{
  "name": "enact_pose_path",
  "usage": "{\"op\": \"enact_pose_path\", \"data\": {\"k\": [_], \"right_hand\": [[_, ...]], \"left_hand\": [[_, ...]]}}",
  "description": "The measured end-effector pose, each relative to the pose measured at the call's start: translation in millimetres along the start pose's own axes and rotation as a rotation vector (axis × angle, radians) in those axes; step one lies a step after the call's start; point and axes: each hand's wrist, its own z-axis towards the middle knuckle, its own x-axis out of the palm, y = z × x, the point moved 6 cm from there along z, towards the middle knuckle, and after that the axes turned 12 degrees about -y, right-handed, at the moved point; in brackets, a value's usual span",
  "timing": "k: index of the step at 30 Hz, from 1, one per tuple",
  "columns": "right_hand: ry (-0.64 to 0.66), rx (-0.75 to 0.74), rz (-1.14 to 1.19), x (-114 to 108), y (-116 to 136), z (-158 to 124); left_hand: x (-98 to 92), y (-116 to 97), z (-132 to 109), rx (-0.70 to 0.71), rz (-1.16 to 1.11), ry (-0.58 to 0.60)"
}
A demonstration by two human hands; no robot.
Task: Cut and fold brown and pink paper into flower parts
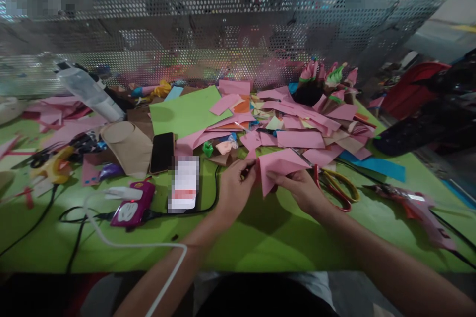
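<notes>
A folded piece of pink paper (278,166) is held up over the green table, with my right hand (303,190) closed on its lower right part. One corner of the paper points down. Just left of it, my left hand (238,185) is closed in a pinch; what its fingertips hold, if anything, I cannot make out. Scissors (340,188) with red and yellow handles lie right beside my right hand. Farther right rests a pink hot glue gun (418,208).
Pink paper strips (301,139) and a green sheet (186,111) cover the back. To the left lie a black phone (162,152), a lit phone (185,183), a magenta power strip (134,208) with cables, a yellow glue gun (54,168) and a tilted bottle (89,91).
</notes>
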Motion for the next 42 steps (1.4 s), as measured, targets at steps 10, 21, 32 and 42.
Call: {"op": "enact_pose_path", "data": {"k": [10, 21, 32, 42], "right_hand": [[-0.080, -0.058, -0.073, -6.5, 3.2, 4.6], [-0.132, 0.001, 0.040, -8.0, 3.7, 4.5], [-0.204, -0.006, -0.018, -13.3, 5.3, 5.4], [-0.202, -0.005, 0.037, -13.7, -4.3, 6.8]], "left_hand": [[15.0, 14.9, -5.0, -0.327, -0.303, 0.194], [18.4, 17.4, -6.9, -0.365, -0.337, 0.256], [18.9, 17.7, -8.1, -0.416, -0.423, 0.255], [20.5, 19.5, -9.9, -0.473, -0.497, 0.256]]}}
